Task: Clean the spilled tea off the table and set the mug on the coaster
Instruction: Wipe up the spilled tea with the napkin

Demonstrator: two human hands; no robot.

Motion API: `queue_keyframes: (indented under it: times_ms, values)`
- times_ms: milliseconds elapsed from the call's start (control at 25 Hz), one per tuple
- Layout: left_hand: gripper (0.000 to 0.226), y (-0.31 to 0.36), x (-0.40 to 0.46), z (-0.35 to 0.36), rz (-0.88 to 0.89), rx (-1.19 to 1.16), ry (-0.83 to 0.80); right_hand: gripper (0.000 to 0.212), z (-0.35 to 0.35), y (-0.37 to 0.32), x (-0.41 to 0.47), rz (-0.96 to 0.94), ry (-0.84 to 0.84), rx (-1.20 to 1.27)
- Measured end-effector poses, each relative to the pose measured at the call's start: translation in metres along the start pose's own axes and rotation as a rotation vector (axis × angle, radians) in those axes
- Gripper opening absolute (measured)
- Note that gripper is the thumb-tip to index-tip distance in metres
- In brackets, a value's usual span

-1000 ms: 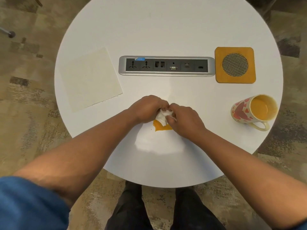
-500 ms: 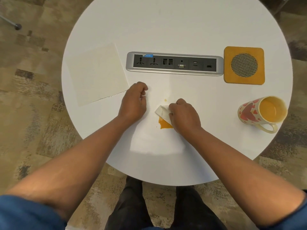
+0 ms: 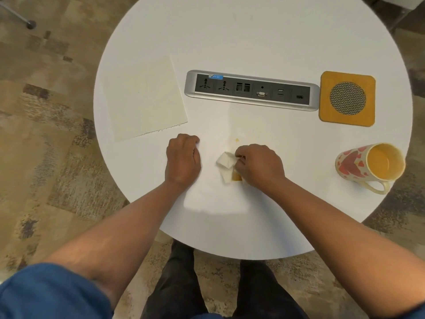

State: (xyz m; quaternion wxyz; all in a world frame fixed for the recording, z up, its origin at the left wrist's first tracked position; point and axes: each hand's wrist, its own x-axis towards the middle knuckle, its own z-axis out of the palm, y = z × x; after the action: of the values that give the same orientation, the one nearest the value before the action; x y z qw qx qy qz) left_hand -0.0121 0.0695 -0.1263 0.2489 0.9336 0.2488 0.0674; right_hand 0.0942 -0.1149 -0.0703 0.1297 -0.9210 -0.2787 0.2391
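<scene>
My right hand [image 3: 258,165] presses a crumpled white tissue [image 3: 225,163] onto an orange tea puddle [image 3: 236,177] near the middle of the round white table [image 3: 253,38]. A small tea drop [image 3: 236,140] lies just beyond my fingers. My left hand [image 3: 182,158] rests on the table to the left of the tissue, fingers curled, holding nothing. A heart-patterned mug [image 3: 370,165] lies on its side at the right, its yellow inside facing me. The orange square coaster [image 3: 347,99] with a mesh circle sits behind the mug, with nothing on it.
A silver socket strip [image 3: 251,89] is set into the table's middle. A flat white paper napkin [image 3: 143,97] lies at the left. The table's near edge is close to my legs. Patterned carpet surrounds the table.
My left hand has let go of the tissue and moved left onto the table. My right hand keeps the tissue on the puddle, and less orange shows than before.
</scene>
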Motion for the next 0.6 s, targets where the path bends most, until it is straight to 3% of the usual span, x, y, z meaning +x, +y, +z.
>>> queue_keyframes:
  times_ms: [200, 600]
  values:
    - [0.028, 0.002, -0.003, 0.002, -0.011, 0.034, 0.021, 0.037, -0.015, 0.011, 0.011, 0.037, 0.023, 0.135]
    - [0.03, 0.0, -0.003, 0.006, -0.002, 0.047, 0.033, 0.021, -0.006, 0.006, -0.003, -0.045, 0.11, 0.124]
